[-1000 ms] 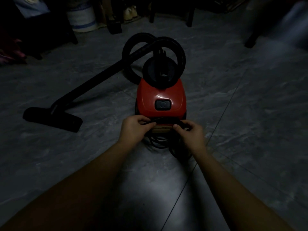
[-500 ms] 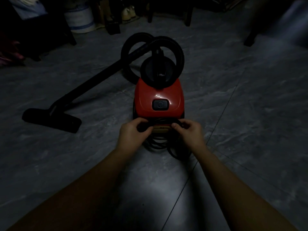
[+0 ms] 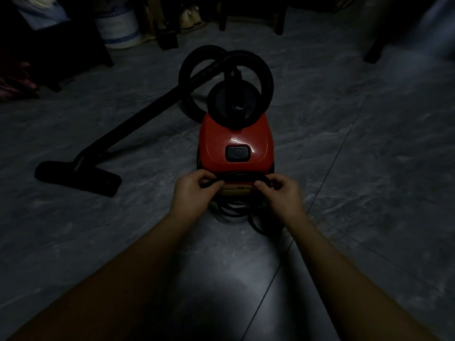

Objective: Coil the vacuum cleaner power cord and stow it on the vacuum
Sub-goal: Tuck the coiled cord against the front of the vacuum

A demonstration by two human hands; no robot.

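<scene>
A red canister vacuum (image 3: 235, 136) stands on the dark tiled floor in front of me, its black button facing up. The black power cord (image 3: 237, 207) hangs in several loops against the vacuum's near end and trails onto the floor. My left hand (image 3: 194, 190) pinches the cord's top strand at the left of the near end. My right hand (image 3: 280, 193) pinches the same strand at the right. The strand stretches between both hands across the vacuum's rear edge.
The black hose (image 3: 226, 70) curls behind the vacuum. Its wand runs left to a floor head (image 3: 78, 178). A white bucket (image 3: 118, 28), dark furniture legs (image 3: 374, 48) and shoes line the far wall. The room is dim.
Both hands stay on the cord at the vacuum's near end, with the fingers shifting slightly along the strand. The view has drifted a little; the vacuum has not moved.
</scene>
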